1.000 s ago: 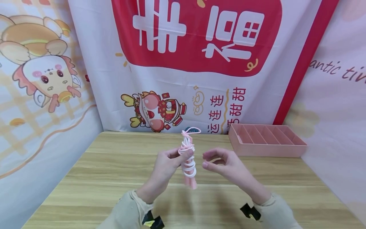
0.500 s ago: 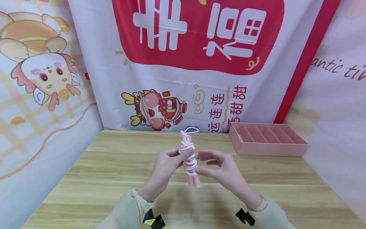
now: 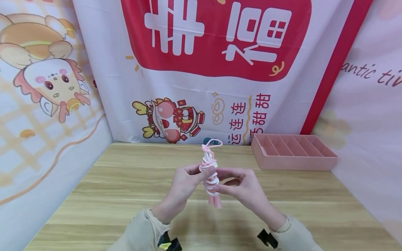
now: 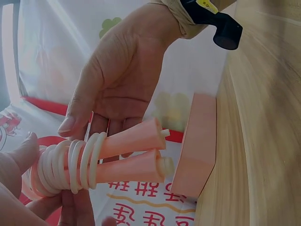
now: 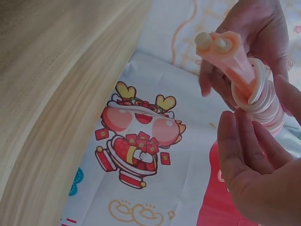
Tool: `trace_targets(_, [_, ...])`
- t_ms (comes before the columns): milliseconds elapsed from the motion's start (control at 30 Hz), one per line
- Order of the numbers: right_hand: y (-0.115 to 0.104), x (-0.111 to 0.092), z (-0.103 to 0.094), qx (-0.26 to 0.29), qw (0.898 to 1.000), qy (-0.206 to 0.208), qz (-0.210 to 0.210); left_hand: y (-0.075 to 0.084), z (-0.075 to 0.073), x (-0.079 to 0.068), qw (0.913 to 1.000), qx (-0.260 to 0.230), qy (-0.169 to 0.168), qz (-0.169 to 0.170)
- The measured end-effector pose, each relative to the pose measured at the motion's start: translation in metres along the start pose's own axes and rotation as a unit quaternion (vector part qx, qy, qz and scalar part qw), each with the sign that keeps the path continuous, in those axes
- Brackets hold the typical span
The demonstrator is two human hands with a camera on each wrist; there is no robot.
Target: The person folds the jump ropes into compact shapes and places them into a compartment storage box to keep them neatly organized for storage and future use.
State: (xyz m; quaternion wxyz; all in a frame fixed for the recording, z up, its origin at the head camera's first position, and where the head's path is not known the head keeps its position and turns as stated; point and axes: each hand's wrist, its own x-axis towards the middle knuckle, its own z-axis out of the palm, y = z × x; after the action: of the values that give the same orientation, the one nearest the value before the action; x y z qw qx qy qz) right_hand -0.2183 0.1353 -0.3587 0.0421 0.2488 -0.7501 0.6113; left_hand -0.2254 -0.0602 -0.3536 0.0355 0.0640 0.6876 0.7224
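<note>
A jump rope [image 3: 211, 174] is bundled up, its white-and-pink cord wound in coils round two pink handles [image 4: 134, 172]. My left hand [image 3: 185, 186] grips the coils from the left, thumb across the front. From the other side, my right hand [image 3: 243, 190] has its thumb on the lower coils and its fingers behind them. A cord loop sticks up at the top of the bundle, and the handle ends with pale tips point down toward me. Part of the coils is hidden behind the thumbs.
A pink divided box [image 3: 295, 162] stands at the back right of the wooden table [image 3: 135, 181]. Behind it hangs a printed cloth [image 3: 116, 87] in white and red. Patterned cloth also covers both sides.
My right hand has come in from the right and closed its thumb and fingers on the jump rope's coils. The left hand keeps its grip, with the bundle shifted slightly right.
</note>
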Motion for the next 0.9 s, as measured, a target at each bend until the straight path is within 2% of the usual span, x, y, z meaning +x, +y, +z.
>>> trace_targets(100, [0.000,0.001,0.002,-0.009,1.000,0.010,-0.005,0.000,0.000,-0.001,0.9999,0.010,0.007,0.001])
trace_targets(333, [0.004,-0.002,0.009,-0.013,0.999,0.024,-0.030,-0.002,0.002,-0.001,0.9999,0.002,-0.003,0.016])
trace_targets(500, [0.005,-0.001,0.013,-0.020,0.999,0.035,-0.023,-0.003,0.003,-0.001,0.9999,0.003,0.005,0.013])
trace_targets(733, [0.005,-0.001,0.015,-0.032,0.999,0.019,-0.016,-0.003,0.004,-0.001,0.9998,-0.010,-0.004,0.018])
trace_targets(900, [0.006,-0.003,0.016,-0.042,0.998,0.047,-0.028,-0.003,0.005,-0.001,0.9995,-0.014,-0.016,0.025])
